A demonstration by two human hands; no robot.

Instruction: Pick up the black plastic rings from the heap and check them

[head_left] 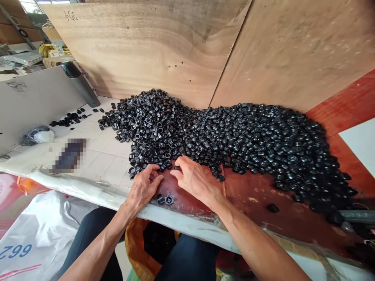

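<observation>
A large heap of small black plastic rings and caps (234, 144) spreads across a glossy red-brown board (252, 195). My left hand (143, 187) rests at the heap's near edge, its fingers curled against the parts. Whether those fingers hold anything is hidden. My right hand (196, 181) sits just to its right, thumb and forefinger closed around a small black part (177, 168). Two loose pieces, a black ring (159, 199) and a cap with a blue centre (168, 200), lie on the board below my hands.
Plywood panels (140, 47) stand behind the heap. To the left, a white-covered surface (102, 164) carries a smaller scatter of black parts (68, 119), a plastic bag (38, 136), a blurred object (70, 156) and a grey flask (80, 84). Below the board are my dark trousers (90, 230).
</observation>
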